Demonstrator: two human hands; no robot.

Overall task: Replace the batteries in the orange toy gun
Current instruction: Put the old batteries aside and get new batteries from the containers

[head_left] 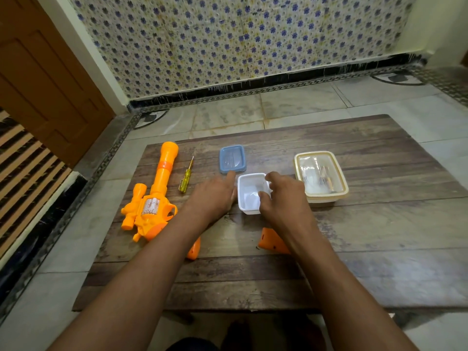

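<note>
orange toy gun (152,198), long barrel, scope

A low counter (354,262) of dark, worn wood planks stands on a pale tiled floor (291,107). On its left part lies an orange plastic toy gun (152,196), barrel pointing away, with a yellow-handled screwdriver (186,176) just beside it. Farther back lies a blue rectangular plastic lid (232,158). Near the middle sits an open white plastic box (249,195), and to its right a cream-lidded clear container (321,177). An orange plastic cover piece (272,240) lies nearer the front.
</note>
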